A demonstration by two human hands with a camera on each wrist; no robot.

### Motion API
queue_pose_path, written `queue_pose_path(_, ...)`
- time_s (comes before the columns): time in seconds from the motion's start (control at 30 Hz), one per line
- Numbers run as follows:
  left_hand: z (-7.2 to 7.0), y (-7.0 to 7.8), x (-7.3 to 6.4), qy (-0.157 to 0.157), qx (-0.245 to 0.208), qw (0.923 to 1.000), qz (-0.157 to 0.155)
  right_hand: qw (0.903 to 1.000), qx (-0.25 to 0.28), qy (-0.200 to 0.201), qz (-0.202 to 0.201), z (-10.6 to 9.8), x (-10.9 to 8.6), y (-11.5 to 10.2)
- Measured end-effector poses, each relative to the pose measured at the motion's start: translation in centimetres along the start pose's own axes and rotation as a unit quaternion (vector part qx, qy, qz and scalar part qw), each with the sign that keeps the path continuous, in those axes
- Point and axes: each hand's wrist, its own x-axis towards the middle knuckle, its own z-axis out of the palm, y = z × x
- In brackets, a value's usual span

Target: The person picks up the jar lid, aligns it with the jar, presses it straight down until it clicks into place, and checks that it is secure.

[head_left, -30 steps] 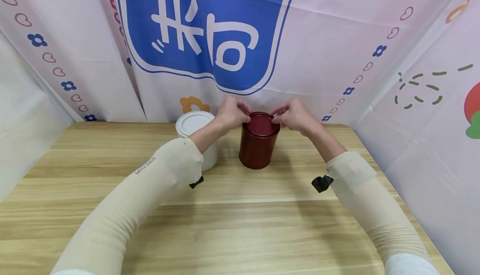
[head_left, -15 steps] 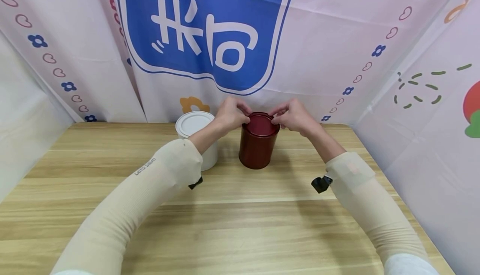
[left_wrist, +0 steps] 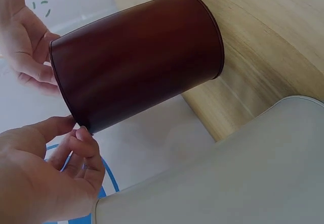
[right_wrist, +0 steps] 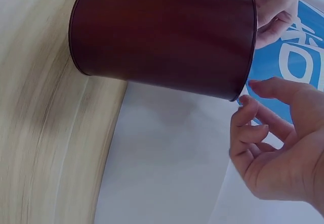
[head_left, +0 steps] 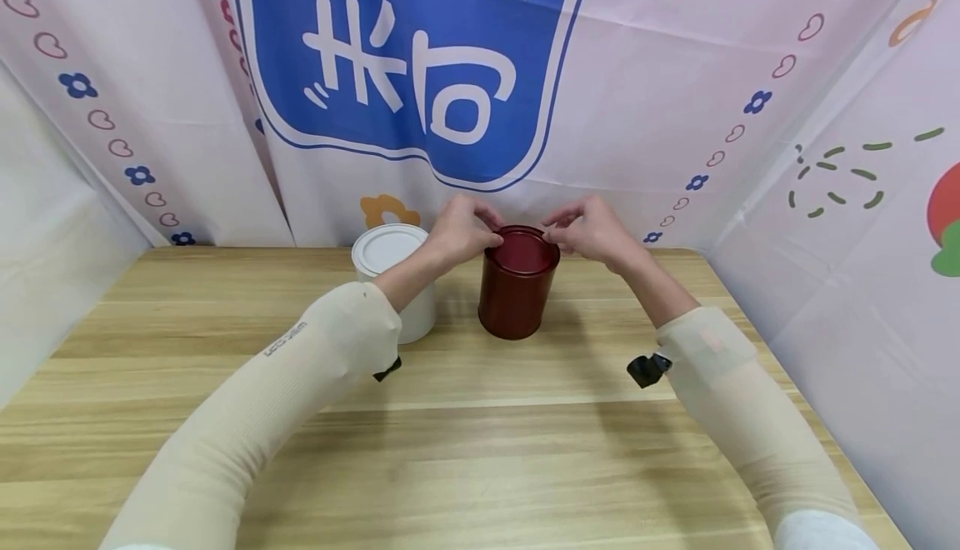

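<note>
A dark red can (head_left: 516, 300) with a recessed red lid (head_left: 525, 252) stands upright on the wooden table. My left hand (head_left: 461, 229) pinches its top rim from the left, thumb and forefinger at the edge; the left wrist view shows that hand (left_wrist: 55, 168) right at the rim. On the opposite side is my right hand (head_left: 592, 233), its thumb and forefinger parted close by the rim. In the right wrist view, a narrow gap shows between the forefinger of this hand (right_wrist: 278, 138) and the can's edge (right_wrist: 249, 67).
A white can (head_left: 386, 248) with a white lid stands left of the red one, partly behind my left forearm. The table's (head_left: 480, 450) back edge meets a printed cloth (head_left: 637, 117); another cloth wall (head_left: 847, 267) rises at the right.
My right hand's fingers have loosened and drawn slightly right, off the rim. The left hand keeps its place, and both cans stand where they were.
</note>
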Motion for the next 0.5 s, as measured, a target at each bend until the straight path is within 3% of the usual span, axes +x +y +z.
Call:
queue_pose_path(0.13, -0.3, 0.0, -0.2, -0.014, 0.038, 0.9986, 0.033, 0.996, -0.056, 0.002, -0.07, -0.4, -0.5, 0.2)
queue_pose_path(0.27, -0.7, -0.2, -0.5, -0.056, 0.089, 0.991, 0.083, 0.9834, -0.119, -0.027, -0.134, -0.8, -1.0, 0.5)
queue_pose_path(0.33, -0.9, -0.3, -0.8, -0.075, 0.11, 0.9857, 0.103, 0.9782, -0.138, -0.041, -0.15, -1.0, -1.1, 0.7)
queue_pose_path(0.5, -0.9, -0.7, -1.1, -0.097, 0.124, 0.981, 0.113, 0.9754, -0.14, -0.069, -0.155, -0.9, -1.3, 1.0)
